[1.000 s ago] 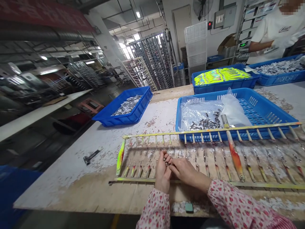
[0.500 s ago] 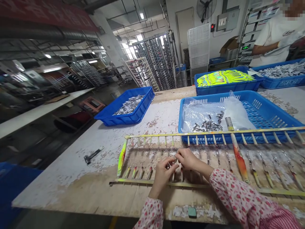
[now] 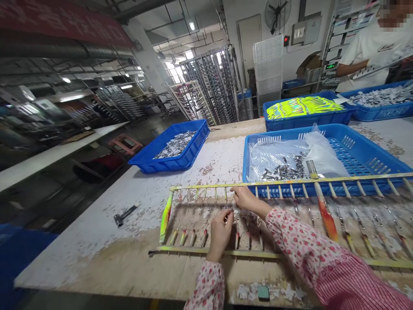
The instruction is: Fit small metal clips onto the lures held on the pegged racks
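Observation:
A long paint-spattered rack [image 3: 200, 187] lies on the table, with rows of short pegs along its two yellow rails. My left hand [image 3: 222, 230] is inside the frame near the lower rail, its thumb and fingers pinched together; whatever is between them is too small to name. Further up, my right hand [image 3: 245, 199] reaches to the upper rail, fingertips closed at one of the pegs, which the fingers hide. To the right, small metal pieces [image 3: 359, 224] hang between upper and lower pegs. A red-and-yellow crossbar [image 3: 325, 213] joins the rails.
Behind the rack, a blue basket [image 3: 371, 150] holds a plastic bag with dark metal pieces [image 3: 284, 171]. Other blue trays [image 3: 190, 157] hold small parts and yellow pieces [image 3: 303, 106]. A black tool [image 3: 125, 214] and green block [image 3: 263, 293] lie on the table. A person [image 3: 371, 56] stands back right.
My hands were together inside the frame. Now my right hand has moved up and away to the upper rail, while my left hand stays low with its fingers drawn closer together.

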{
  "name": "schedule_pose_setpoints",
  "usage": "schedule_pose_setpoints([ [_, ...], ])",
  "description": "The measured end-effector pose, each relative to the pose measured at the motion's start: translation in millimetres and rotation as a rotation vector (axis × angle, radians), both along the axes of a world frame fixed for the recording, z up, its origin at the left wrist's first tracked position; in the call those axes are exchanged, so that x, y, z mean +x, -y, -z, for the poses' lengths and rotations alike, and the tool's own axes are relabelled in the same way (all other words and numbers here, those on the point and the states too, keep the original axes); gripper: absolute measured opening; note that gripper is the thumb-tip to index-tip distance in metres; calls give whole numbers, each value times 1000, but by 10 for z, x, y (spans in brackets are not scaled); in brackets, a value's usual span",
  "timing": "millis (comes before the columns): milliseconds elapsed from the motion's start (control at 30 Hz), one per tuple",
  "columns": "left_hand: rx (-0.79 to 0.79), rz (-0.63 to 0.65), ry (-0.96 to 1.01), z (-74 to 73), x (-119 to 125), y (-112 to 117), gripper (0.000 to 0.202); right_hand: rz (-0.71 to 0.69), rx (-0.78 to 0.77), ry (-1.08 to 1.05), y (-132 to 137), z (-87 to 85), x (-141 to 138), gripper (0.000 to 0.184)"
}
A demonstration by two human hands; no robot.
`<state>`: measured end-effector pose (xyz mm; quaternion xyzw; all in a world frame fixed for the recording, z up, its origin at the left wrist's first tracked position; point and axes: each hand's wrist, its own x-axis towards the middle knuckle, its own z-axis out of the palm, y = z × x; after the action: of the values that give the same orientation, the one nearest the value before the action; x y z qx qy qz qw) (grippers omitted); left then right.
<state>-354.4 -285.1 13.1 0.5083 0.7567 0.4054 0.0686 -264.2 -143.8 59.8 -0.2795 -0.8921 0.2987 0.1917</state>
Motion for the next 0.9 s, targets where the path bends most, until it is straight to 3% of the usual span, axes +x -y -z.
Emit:
schedule_pose_setpoints([
  [267, 48, 13, -7, -33, 66, -64, 27, 21, -149, -150, -31, -8, 1, 23],
  [567, 33, 104, -201, -166, 142, 13, 21, 16, -81, -158, -1, -2, 23, 19],
  [700, -49, 149, -231, -190, 29, 35, 23, 36, -14, -110, 262, -1, 220, 23],
  [833, -104, 190, -168, -245, -118, 47, 23, -200, -94, 117, 671, 202, 399, 14],
  [900, -115, 206, -135, -286, -166, 56, 23, -242, -145, 104, 849, 340, 417, 16],
])
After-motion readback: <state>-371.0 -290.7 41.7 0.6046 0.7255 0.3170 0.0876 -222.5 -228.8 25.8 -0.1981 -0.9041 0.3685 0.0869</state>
